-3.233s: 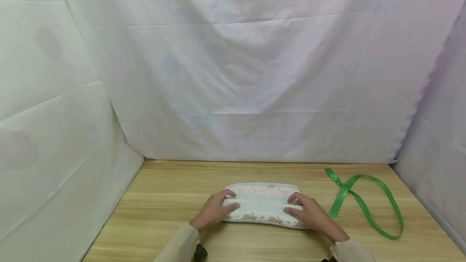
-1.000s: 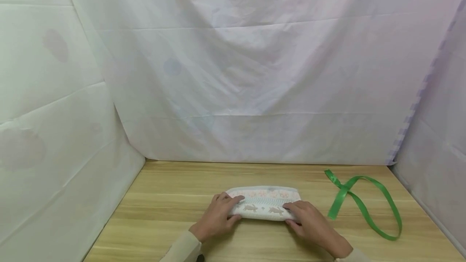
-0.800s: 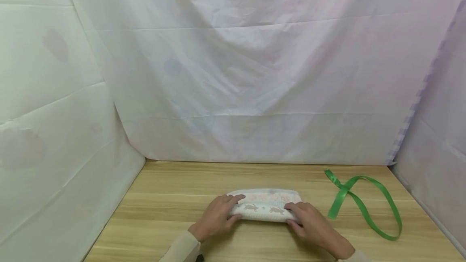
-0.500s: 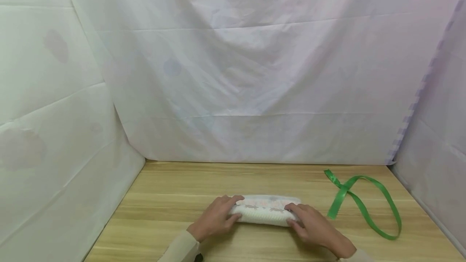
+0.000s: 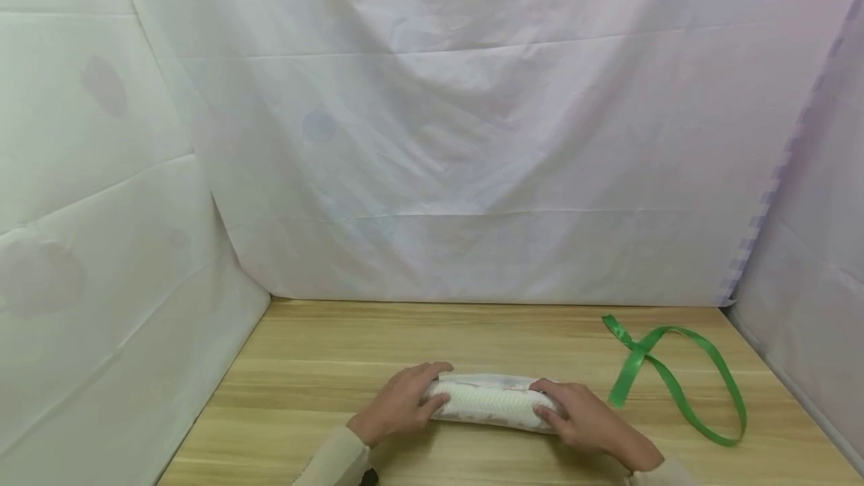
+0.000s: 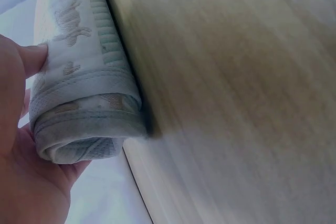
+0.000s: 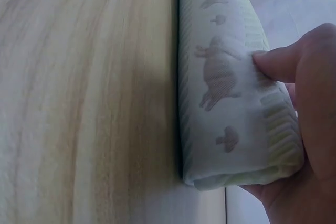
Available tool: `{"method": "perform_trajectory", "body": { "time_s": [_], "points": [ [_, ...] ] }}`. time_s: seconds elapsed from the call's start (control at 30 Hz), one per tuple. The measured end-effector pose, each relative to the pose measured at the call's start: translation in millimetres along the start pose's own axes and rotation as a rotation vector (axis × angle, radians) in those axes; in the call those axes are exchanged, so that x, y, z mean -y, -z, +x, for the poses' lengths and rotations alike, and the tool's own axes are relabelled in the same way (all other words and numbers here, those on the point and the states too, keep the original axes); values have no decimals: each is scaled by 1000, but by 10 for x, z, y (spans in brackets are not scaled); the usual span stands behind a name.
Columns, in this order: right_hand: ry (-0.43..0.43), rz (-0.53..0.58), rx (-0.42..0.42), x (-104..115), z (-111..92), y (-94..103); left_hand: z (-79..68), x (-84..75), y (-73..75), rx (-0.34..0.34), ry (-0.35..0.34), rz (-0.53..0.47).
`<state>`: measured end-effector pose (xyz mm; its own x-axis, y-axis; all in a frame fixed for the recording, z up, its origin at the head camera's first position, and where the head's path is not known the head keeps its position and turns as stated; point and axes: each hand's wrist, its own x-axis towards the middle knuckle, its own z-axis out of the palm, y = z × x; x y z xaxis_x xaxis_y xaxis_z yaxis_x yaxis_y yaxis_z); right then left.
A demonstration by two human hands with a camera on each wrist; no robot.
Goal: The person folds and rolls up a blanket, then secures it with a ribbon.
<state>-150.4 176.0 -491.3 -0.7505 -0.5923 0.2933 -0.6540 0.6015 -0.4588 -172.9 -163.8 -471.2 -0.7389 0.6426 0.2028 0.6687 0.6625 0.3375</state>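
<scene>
A white towel (image 5: 489,402) with woven rabbit figures and ribbed bands lies rolled into a tube on the wooden table. My left hand (image 5: 403,402) grips the roll's left end, thumb on the near side and fingers over the far side. At the right end my right hand (image 5: 587,418) holds it in the same way. Rolled layers and a stitched hem show at the end of the towel (image 6: 86,114) in the left wrist view. The right wrist view has my thumb pressing the patterned side of the towel (image 7: 226,93). The fingers behind the roll are mostly hidden.
A green ribbon (image 5: 731,385) lies in a loose loop on the table's right side. White cloth (image 5: 432,171) hangs behind the wooden table (image 5: 324,351), and similar sheets stand at left and right.
Both hands have rolled the towel toward the near edge. Its flat, pink-patterned far part has gone into the roll, which is now a narrow tube. The green ribbon has not moved.
</scene>
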Motion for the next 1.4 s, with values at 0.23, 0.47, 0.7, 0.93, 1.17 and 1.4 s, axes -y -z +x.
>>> {"method": "perform_trajectory", "body": {
  "time_s": [0.23,0.47,0.7,0.93,1.17,1.4],
  "points": [
    [-77,107,-8,-108,35,-32,34,18,-3,3,32,25],
    [-247,116,-141,-139,100,-84,96,54,-23,36,157,-41],
    [-424,99,-187,-167,188,-121,160,96,-72,51,225,-34],
    [-530,132,-148,-162,241,-90,212,121,-141,66,237,4],
    [-551,150,-125,-147,272,-69,225,119,-133,72,249,2],
    [-544,128,-129,-133,270,-95,227,148,-150,76,269,-14]
  ]
}}
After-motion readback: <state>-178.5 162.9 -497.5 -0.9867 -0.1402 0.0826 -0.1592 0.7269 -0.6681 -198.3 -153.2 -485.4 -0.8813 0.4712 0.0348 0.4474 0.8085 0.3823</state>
